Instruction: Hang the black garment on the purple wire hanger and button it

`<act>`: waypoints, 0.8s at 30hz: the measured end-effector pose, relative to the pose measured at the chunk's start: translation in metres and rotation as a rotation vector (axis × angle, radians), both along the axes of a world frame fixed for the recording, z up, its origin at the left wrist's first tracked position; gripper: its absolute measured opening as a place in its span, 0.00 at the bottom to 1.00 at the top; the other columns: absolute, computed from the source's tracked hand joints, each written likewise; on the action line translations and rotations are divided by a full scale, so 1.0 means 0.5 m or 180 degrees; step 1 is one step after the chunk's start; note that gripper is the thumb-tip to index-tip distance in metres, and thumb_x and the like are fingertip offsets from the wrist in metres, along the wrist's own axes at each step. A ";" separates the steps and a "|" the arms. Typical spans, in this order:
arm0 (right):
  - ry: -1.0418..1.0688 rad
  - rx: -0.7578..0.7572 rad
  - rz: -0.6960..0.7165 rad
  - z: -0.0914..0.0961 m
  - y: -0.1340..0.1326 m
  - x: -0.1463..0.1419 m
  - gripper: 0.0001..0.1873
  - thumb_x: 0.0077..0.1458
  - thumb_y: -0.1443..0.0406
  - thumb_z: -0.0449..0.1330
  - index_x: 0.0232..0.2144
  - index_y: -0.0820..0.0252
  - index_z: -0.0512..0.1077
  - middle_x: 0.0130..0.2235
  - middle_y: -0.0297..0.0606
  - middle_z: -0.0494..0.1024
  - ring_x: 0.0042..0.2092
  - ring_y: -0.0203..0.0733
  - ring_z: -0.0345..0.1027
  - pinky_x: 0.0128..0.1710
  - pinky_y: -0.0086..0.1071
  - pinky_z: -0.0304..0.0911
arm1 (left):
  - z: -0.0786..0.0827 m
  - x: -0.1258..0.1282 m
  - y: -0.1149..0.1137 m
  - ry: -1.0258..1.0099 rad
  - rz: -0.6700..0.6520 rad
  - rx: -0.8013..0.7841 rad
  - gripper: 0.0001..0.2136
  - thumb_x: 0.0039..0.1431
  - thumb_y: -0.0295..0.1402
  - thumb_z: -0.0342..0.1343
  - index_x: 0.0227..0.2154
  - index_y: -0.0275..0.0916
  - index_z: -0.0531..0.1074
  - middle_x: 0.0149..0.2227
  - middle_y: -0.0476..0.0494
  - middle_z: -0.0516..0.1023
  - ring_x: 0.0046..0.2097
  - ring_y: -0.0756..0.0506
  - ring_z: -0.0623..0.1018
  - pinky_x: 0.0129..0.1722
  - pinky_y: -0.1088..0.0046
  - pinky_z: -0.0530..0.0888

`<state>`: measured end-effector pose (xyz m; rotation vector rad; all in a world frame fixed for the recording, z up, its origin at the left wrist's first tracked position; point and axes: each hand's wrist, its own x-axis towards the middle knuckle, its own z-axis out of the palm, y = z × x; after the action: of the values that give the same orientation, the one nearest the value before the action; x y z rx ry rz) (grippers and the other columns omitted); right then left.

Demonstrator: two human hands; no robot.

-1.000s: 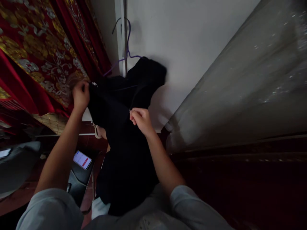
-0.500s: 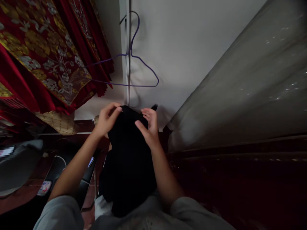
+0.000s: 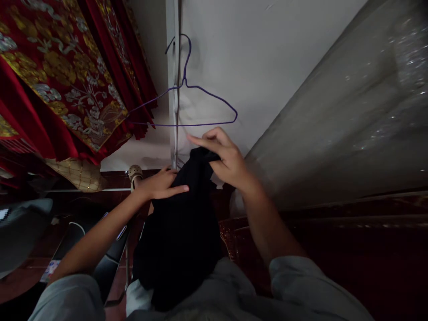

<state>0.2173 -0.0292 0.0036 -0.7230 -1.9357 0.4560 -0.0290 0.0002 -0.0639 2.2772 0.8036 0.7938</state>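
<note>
A black garment (image 3: 182, 240) hangs in front of my body and spreads down over my lap; its exact kind cannot be made out in the dark folds. My right hand (image 3: 229, 158) grips the bunched top end of it, index finger stretched out to the left. Lower on the left side, my left hand (image 3: 165, 185) has its thumb laid across the front of the cloth, with some fingers hidden behind it. Just above both hands a purple wire hanger (image 3: 210, 92) hangs by its hook at a pale vertical strip, with no clothing on it.
Red embroidered cloth (image 3: 76, 84) hangs at the upper left, partly behind the hanger. A grey plastic-like sheet (image 3: 321, 116) slants along the right. A beige clog (image 3: 135, 171) shows beyond my left arm. At the lower left is a dark seat (image 3: 112, 263) with metal legs.
My right hand has risen and closed on the garment's top end, lifting it. My left hand has slid lower and rightward along the cloth. The hanger appears lower in view and turned more face-on.
</note>
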 end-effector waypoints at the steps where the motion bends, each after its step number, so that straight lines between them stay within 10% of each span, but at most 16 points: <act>1: 0.0132 -0.0003 -0.0106 -0.001 0.008 0.006 0.24 0.64 0.66 0.57 0.59 0.47 0.77 0.48 0.39 0.77 0.54 0.45 0.73 0.61 0.45 0.68 | 0.007 -0.014 0.006 0.0347 -0.0031 0.0192 0.17 0.57 0.53 0.67 0.30 0.44 0.81 0.35 0.42 0.84 0.47 0.37 0.84 0.69 0.53 0.65; 4: 0.0882 -0.0274 -0.0523 -0.013 0.054 0.020 0.19 0.67 0.59 0.55 0.54 0.52 0.79 0.50 0.41 0.80 0.56 0.49 0.73 0.60 0.48 0.69 | 0.039 -0.077 0.039 0.1415 0.0265 0.0427 0.20 0.58 0.56 0.63 0.36 0.43 0.82 0.41 0.39 0.85 0.58 0.32 0.79 0.73 0.43 0.50; 8: 0.1406 -0.0865 -0.0623 -0.029 0.162 0.035 0.18 0.66 0.57 0.55 0.49 0.56 0.79 0.45 0.41 0.81 0.48 0.46 0.77 0.51 0.44 0.74 | 0.080 -0.186 0.088 0.2160 0.0966 0.0725 0.21 0.57 0.55 0.63 0.40 0.42 0.80 0.44 0.39 0.84 0.62 0.29 0.74 0.69 0.44 0.58; 15: 0.0931 -0.0546 -0.1264 -0.073 0.346 -0.016 0.12 0.63 0.63 0.59 0.27 0.59 0.73 0.30 0.33 0.74 0.37 0.39 0.69 0.43 0.35 0.68 | 0.126 -0.250 0.089 0.1646 0.1889 0.0802 0.09 0.61 0.33 0.50 0.33 0.39 0.76 0.37 0.37 0.82 0.39 0.39 0.79 0.44 0.63 0.74; 20: 0.0149 -0.1161 -0.1495 -0.143 0.338 0.002 0.29 0.58 0.61 0.65 0.13 0.56 0.56 0.18 0.26 0.49 0.24 0.32 0.48 0.28 0.31 0.47 | 0.131 -0.227 0.068 0.1472 0.2106 0.0961 0.08 0.61 0.30 0.47 0.32 0.39 0.71 0.38 0.34 0.79 0.43 0.38 0.78 0.47 0.61 0.74; 24: 0.0422 -0.0715 -0.1751 -0.159 0.296 0.056 0.23 0.56 0.61 0.65 0.16 0.57 0.60 0.20 0.28 0.56 0.26 0.34 0.52 0.29 0.32 0.49 | 0.131 -0.199 0.073 0.1754 0.2176 0.0581 0.08 0.62 0.29 0.48 0.30 0.39 0.70 0.35 0.35 0.78 0.40 0.38 0.79 0.45 0.61 0.74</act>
<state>0.2453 0.1189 -0.0757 -1.2894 -1.4919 0.3659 -0.1284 0.0368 0.0016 2.4233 1.8939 0.5150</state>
